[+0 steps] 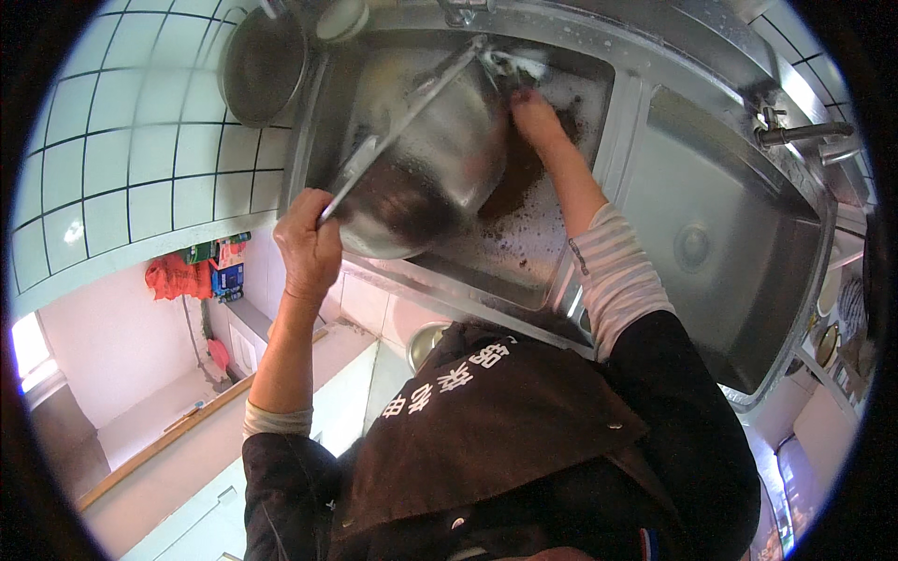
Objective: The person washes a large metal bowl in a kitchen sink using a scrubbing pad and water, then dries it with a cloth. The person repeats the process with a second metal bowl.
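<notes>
In the head view, a big, round-bottomed pan [435, 154] of shiny, wet metal stands tilted on its side in the left sink basin [561, 238], a squarish steel tub with brownish liquid and dark specks on its floor. The left hand [311, 245] is closed around the pan's near left rim. The right hand [536, 117] is beside the pan's far right side, fingers blurred; I cannot tell whether they pinch anything. The right basin [692, 168] is smooth, dull steel with a round drain.

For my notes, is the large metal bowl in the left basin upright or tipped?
Tipped: the left hand holds the large metal bowl by its slanting rim, and its rounded outside faces the right hand.
</notes>
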